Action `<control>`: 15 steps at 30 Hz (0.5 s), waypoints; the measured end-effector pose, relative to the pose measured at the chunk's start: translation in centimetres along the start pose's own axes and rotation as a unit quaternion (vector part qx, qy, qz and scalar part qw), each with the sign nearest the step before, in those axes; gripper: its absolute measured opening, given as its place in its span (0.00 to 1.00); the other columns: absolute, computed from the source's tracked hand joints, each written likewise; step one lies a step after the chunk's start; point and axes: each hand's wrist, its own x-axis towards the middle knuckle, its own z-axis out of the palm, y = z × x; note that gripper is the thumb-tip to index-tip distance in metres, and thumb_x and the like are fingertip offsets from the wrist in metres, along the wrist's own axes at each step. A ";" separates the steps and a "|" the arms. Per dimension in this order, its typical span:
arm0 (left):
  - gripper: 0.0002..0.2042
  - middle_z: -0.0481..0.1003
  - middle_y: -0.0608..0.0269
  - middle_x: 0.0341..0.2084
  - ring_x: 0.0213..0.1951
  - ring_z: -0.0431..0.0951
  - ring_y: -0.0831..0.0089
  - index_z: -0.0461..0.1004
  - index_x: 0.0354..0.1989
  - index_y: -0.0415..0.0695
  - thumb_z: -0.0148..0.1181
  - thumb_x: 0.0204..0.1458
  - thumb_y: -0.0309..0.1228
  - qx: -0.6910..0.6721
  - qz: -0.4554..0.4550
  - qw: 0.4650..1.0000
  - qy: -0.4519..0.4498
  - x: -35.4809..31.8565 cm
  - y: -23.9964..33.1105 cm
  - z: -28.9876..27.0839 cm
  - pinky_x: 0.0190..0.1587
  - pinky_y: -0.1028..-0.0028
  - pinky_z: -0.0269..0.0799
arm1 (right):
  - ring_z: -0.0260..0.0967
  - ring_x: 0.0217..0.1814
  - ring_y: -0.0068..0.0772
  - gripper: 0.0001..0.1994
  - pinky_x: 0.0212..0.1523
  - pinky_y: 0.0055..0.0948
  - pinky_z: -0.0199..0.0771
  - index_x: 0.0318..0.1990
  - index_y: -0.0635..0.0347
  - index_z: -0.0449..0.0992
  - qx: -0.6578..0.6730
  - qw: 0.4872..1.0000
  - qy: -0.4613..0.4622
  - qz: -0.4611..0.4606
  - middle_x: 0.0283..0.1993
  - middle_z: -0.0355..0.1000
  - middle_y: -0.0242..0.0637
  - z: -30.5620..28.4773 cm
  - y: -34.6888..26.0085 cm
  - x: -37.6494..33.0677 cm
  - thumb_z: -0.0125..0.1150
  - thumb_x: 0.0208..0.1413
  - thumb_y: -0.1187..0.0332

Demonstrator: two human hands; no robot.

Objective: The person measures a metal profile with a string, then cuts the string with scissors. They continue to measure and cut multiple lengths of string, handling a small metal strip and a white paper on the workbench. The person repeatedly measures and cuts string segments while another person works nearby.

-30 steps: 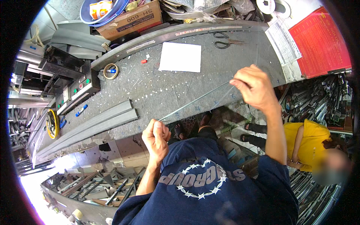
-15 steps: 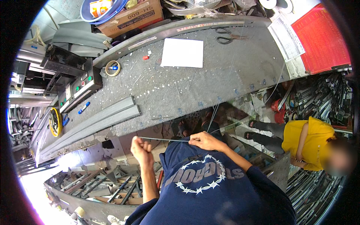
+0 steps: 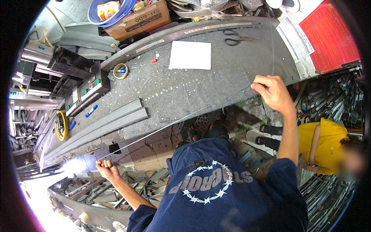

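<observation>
Fingers of the left hand (image 3: 107, 168) are curled into a closed fist around the lower end of a thin, pale strip (image 3: 181, 119). Fingers of the right hand (image 3: 273, 92) are pinched shut on the strip's upper end, thumb against forefinger. The strip runs taut and straight between the two hands, rising from lower left to upper right, and passes along the near edge of the grey workbench (image 3: 216, 89), above the floor. From the right hand a further length appears to rise nearly vertical toward the bench's far edge; its end cannot be made out.

On the bench lie a white sheet of paper (image 3: 190, 55), black-handled scissors (image 3: 234, 37), a roll of tape (image 3: 120, 71), a blue marker (image 3: 91, 111) and two long grey profiles (image 3: 96, 127). A cardboard box (image 3: 143, 19) stands at the far edge. A control box with green buttons (image 3: 87, 89) sits at the left. A person in a yellow shirt (image 3: 322, 143) is at the right, near the raised right arm.
</observation>
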 end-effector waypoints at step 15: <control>0.13 0.49 0.73 0.17 0.16 0.43 0.80 0.63 0.28 0.46 0.48 0.69 0.30 0.019 0.031 0.997 0.074 3.5 4.5 -6.7 0.17 0.73 0.38 | 0.67 0.29 0.25 0.17 0.35 0.35 0.69 0.33 0.63 0.77 0.301 0.915 -0.204 0.176 0.24 0.70 0.37 31.1 7.3 -15.0 0.62 0.66 0.57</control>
